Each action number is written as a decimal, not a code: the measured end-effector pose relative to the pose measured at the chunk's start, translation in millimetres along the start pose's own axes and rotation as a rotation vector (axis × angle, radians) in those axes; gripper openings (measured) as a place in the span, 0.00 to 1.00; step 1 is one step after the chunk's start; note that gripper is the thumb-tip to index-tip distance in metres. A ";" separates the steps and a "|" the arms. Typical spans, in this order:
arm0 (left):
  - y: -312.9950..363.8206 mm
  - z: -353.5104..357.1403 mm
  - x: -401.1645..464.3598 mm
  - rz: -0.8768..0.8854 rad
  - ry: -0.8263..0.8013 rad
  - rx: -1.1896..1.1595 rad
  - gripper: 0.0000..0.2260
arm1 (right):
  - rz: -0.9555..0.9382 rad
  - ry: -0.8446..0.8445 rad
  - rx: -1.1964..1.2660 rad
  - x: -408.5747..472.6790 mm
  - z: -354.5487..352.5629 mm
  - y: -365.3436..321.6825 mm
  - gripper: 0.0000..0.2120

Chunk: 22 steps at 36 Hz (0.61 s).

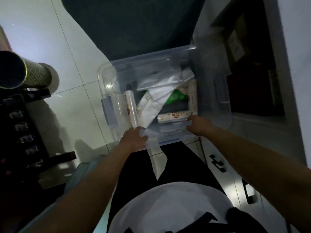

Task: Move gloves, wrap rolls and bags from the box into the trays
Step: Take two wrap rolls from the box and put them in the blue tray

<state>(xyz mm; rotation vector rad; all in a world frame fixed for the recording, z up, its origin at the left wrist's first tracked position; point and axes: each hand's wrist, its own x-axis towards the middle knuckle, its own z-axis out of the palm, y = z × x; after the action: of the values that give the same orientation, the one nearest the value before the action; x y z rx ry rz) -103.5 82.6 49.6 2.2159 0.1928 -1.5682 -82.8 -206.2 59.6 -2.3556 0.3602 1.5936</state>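
A clear plastic box (107, 81) sits on the floor in front of me. Inside it lie a wrap roll (131, 108) along the left wall, white and clear bags (156, 93) across the middle, a green packet (176, 96) and a boxed roll (173, 116) at the near right. My left hand (133, 138) grips the box's near rim at the left. My right hand (199, 126) grips the near rim at the right, fingers curled over the edge. No tray can be made out in this dim view.
A dark mat (134, 26) lies beyond the box on pale floor tiles. A mesh-covered tube (33, 76) and a dark rack (21, 125) stand at the left. A dark cabinet opening (252, 81) is at the right. My legs are below the box.
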 end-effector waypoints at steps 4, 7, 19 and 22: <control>-0.2 -14.0 33.0 -0.064 0.011 -0.142 0.31 | -0.010 0.035 0.040 27.7 -3.2 -15.7 0.25; 7.6 -17.0 48.9 -0.076 0.016 -0.233 0.30 | -0.041 0.071 -0.046 49.6 -6.5 -29.2 0.23; 30.2 18.6 45.2 -0.031 0.058 -0.396 0.29 | -0.130 -0.054 -0.546 104.2 23.6 -46.0 0.24; 31.5 21.4 44.0 -0.039 0.081 -0.437 0.28 | -0.136 -0.018 -0.584 108.7 28.3 -44.0 0.25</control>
<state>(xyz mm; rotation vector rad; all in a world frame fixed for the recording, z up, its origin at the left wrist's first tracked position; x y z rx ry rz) -95.5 39.9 10.8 1.9381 0.5496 -1.3048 -52.3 -160.7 -47.8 -2.6903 -0.3123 1.8358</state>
